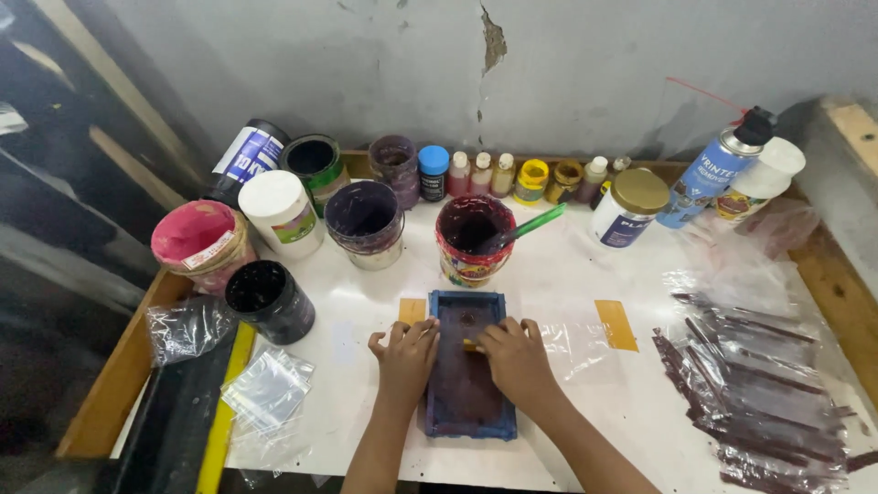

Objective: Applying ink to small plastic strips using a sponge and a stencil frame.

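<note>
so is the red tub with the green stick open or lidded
Open: the red tub has no lid, its dark inside shows, and the green stick leans out.

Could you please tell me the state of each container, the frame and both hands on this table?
Blue frame: flat, held by both hands.
Left hand: pressing the frame's left edge.
Right hand: pressing a small yellow piece.
Red bucket: open, green stick inside.
Black tub: open.
Gold-lidded jar: closed.

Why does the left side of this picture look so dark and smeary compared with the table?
In the head view, the far left edge is dim and blurred, and straight lines bow from the wide lens; the white table is evenly lit, and both hands, left hand and right hand, look sharp on the blue frame.
</note>
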